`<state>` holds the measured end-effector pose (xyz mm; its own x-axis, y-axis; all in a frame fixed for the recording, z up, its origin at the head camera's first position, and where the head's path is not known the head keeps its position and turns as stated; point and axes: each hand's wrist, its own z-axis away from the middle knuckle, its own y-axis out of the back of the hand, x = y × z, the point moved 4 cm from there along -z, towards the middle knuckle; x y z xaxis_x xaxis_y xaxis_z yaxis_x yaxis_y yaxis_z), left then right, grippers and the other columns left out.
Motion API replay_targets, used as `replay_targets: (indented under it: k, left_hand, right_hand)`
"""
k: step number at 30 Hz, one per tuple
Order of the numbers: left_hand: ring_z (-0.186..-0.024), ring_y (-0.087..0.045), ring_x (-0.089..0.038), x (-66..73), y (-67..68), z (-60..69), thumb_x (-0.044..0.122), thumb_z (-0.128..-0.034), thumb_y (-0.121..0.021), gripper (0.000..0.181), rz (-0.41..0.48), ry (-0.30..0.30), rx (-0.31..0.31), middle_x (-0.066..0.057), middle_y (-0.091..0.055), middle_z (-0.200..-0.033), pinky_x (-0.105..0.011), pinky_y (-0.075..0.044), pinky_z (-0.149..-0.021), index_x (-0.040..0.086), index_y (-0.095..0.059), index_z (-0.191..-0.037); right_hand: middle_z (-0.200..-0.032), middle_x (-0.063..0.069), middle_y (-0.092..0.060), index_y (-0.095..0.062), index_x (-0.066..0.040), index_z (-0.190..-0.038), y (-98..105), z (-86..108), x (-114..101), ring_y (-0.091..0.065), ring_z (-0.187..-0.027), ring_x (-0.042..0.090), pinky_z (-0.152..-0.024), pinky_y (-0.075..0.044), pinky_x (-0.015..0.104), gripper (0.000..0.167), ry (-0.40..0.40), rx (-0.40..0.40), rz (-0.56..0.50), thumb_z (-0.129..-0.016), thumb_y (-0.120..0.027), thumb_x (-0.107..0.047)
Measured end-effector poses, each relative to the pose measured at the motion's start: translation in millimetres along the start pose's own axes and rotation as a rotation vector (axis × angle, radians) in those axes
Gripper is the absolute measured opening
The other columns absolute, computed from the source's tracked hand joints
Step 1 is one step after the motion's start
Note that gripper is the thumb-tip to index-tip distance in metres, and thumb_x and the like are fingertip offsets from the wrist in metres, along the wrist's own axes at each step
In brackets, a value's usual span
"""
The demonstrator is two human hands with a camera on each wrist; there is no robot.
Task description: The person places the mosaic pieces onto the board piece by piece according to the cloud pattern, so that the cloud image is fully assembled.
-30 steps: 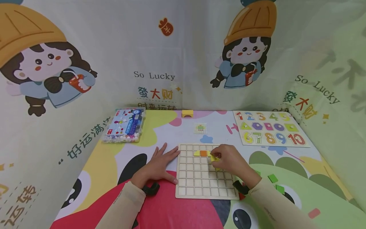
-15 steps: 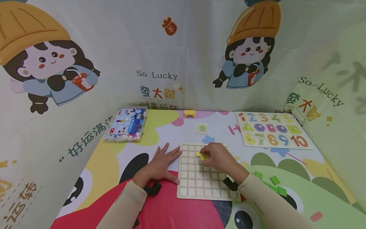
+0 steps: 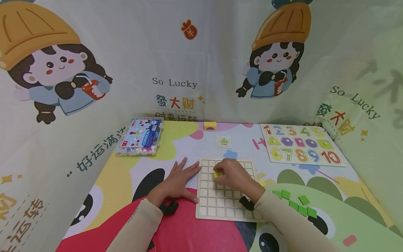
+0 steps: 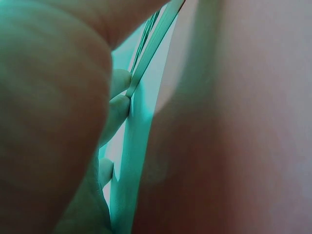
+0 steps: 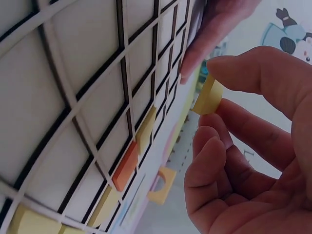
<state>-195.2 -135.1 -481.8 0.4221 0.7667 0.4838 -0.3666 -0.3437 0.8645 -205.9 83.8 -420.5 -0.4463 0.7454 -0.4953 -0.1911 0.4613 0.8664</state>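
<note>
A pale wooden grid board point(image 3: 207, 211) lies on the table in the head view. My left hand point(image 3: 174, 182) rests at its left edge, fingers spread, fingertips and thumb against the rim. Above the board's upper left cells, my right hand point(image 3: 236, 177) pinches a small yellow tile point(image 5: 209, 97) between thumb and finger, held clear of the cells. In the right wrist view an orange tile point(image 5: 125, 165) sits in the grid between two yellow tiles, one being the yellow tile point(image 5: 145, 130) above it. More yellow pieces show at that view's lower left.
Several green tiles point(image 3: 294, 205) lie right of the board, near my right sleeve. Behind the board are a small pattern card point(image 3: 224, 142) and a yellow arch block point(image 3: 210, 125). A number puzzle point(image 3: 299, 141) stands back right, a clear plastic box point(image 3: 140, 136) back left.
My right hand has moved left across the board, pinching the yellow tile, and now covers the row of set tiles in the head view. The left hand has stayed at the rim.
</note>
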Motion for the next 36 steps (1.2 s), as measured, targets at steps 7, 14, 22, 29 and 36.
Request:
replay_targets:
  k: [7, 14, 22, 29, 36]
  left_hand:
    - [-0.166, 0.003, -0.043, 0.4, 0.8, 1.4, 0.068, -0.0693, -0.090, 0.119, 0.002, 0.006, -0.004, 0.006, -0.023, -0.178, -0.071, 0.005, -0.129, 0.027, -0.036, -0.167]
    - [-0.166, 0.002, -0.043, 1.7, 0.7, 1.7, 0.068, -0.0691, -0.089, 0.119, -0.003, 0.012, -0.008, 0.006, -0.024, -0.178, -0.071, 0.005, -0.129, 0.027, -0.036, -0.167]
    - [-0.166, 0.002, -0.043, 2.4, 0.3, 1.7, 0.066, -0.0694, -0.090, 0.118, 0.007, 0.013, -0.004, 0.005, -0.024, -0.178, -0.071, 0.005, -0.129, 0.026, -0.037, -0.167]
    - [-0.167, 0.003, -0.040, 1.2, -0.9, 1.9, 0.069, -0.0688, -0.089, 0.120, -0.001, 0.020, -0.002, 0.009, -0.021, -0.178, -0.069, 0.005, -0.130, 0.029, -0.033, -0.168]
    - [-0.167, 0.002, -0.041, 1.4, -0.3, 1.4, 0.068, -0.0687, -0.089, 0.120, -0.009, 0.021, 0.003, 0.007, -0.022, -0.178, -0.069, 0.005, -0.130, 0.028, -0.035, -0.167]
  right_hand:
    - [-0.091, 0.002, -0.075, -0.082, -0.003, -0.105, -8.1, -4.5, -3.1, -0.063, -0.082, 0.012, -0.078, -0.058, 0.032, 0.026, -0.035, -0.026, -0.007, -0.079, -0.084, -0.005]
    - [-0.092, 0.001, -0.076, -0.083, -0.006, -0.105, -15.8, -8.3, -3.2, -0.062, -0.082, 0.012, -0.080, -0.058, 0.033, 0.025, -0.070, -0.038, 0.018, -0.082, -0.088, -0.010]
    - [-0.090, 0.001, -0.075, -0.083, -0.006, -0.103, -22.6, -11.9, -2.3, -0.062, -0.082, 0.012, -0.080, -0.058, 0.034, 0.022, -0.080, -0.037, 0.048, -0.083, -0.089, -0.012]
    - [-0.086, 0.001, -0.072, -0.082, -0.005, -0.102, -28.3, -13.7, -2.2, -0.059, -0.079, 0.014, -0.077, -0.056, 0.034, 0.021, -0.106, -0.049, 0.042, -0.083, -0.088, -0.012]
    - [-0.080, -0.001, -0.066, -0.081, -0.005, -0.099, -30.4, -14.0, -2.3, -0.055, -0.078, 0.015, -0.074, -0.052, 0.033, 0.018, -0.131, -0.035, 0.052, -0.084, -0.087, -0.014]
